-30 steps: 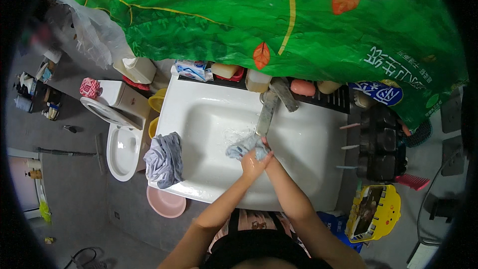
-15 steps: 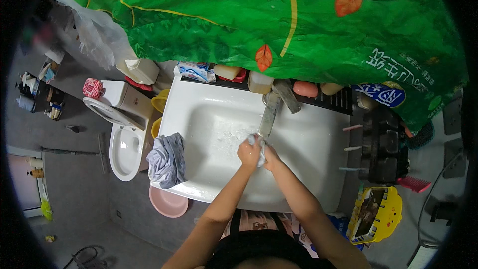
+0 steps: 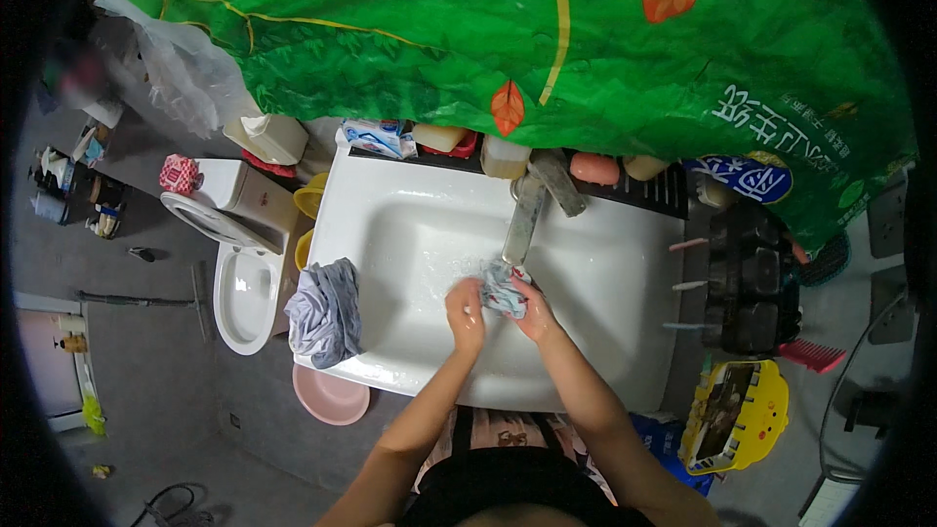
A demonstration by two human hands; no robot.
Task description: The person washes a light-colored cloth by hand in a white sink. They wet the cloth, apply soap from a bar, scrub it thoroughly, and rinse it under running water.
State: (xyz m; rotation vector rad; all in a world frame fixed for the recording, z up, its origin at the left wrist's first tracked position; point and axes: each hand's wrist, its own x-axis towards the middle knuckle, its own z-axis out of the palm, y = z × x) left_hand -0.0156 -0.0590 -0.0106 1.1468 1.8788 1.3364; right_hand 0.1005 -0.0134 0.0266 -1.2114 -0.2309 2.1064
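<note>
Sink (image 3: 625, 283) comes first, since it's the biggest thing we've got here: white, wide, with shallow splashy water on the left side of the basin. Our guess is that we're at the rinsing or rubbing stage, right below the faucet (image 3: 525, 224).

Next biggest is the toilet (image 3: 217, 178) off to our left, lid raised. On our right a black rack (image 3: 747, 283) has a few brush-like handles poking out of its side. Yellow basket (image 3: 766, 400) near it has something dark inside that we can't make out. Grey bundle of fabric (image 3: 324, 312) sits crumpled on the sink's left edge. Pink basin (image 3: 332, 395) is lower down, partly hidden by that corner, and the white box (image 3: 278, 141) up by the toilet has white, tissue-like stuff showing at the top.

Now our hands: the right one (image 3: 532, 312) has its fingers closed on the small cloth (image 3: 502, 291), which is spread over the basin just under the spout. The left one (image 3: 467, 312) is blurry and loosely curled just beside it, and we can't tell if it's touching. Seems to us the next move calls for both hands gripping that fabric.

Smallest container: a red dish (image 3: 470, 146) behind the sink with a yellowish bar in it.
</note>
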